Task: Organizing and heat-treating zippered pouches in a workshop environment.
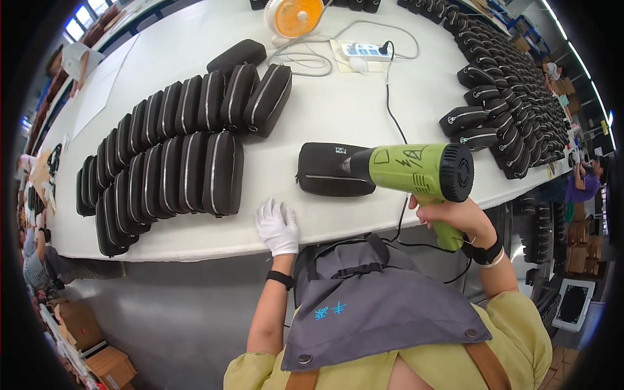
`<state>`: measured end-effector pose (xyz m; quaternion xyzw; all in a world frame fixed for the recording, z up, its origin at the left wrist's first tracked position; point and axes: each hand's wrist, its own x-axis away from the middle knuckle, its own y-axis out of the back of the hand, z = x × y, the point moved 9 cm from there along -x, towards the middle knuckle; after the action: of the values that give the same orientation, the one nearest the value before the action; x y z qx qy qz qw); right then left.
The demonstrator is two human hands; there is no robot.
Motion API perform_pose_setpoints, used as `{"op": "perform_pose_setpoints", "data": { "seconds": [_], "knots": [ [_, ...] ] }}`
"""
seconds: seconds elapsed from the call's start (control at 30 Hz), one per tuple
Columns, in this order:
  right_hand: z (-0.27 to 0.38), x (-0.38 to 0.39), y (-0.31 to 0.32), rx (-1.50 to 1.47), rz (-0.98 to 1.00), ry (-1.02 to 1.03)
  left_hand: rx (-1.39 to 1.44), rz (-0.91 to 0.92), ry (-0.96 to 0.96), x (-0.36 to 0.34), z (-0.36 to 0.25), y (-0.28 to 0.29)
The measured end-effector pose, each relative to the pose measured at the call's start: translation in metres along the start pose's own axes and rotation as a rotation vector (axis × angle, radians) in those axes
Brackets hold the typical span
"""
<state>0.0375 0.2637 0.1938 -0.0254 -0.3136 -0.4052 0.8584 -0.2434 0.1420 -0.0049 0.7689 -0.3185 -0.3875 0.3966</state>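
Note:
My right hand is wrapped round the handle of a green heat gun with a black rear end. Its metal nozzle points left, over the right part of a black zippered pouch lying flat near the table's front edge. The nozzle hides part of the pouch's top. My left hand, in a white glove, rests on the white table left of and nearer than the pouch. Its fingers are spread, and it holds nothing.
Two rows of black pouches stand at the left, with one more pouch behind. Many pouches crowd the right side. A power strip, cords and an orange fan are at the back. The gun's black cord crosses the table.

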Motion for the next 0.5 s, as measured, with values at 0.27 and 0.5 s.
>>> {"op": "perform_pose_setpoints", "data": {
  "seconds": [0.27,0.5],
  "knots": [
    [0.009,0.004,0.006,-0.023,-0.117,0.137,0.411,0.558,0.41,-0.075,-0.034,-0.038],
    [0.008,0.022,0.018,-0.186,-0.163,0.227,0.85,0.777,0.59,-0.077,-0.058,-0.081]
  ]
}}
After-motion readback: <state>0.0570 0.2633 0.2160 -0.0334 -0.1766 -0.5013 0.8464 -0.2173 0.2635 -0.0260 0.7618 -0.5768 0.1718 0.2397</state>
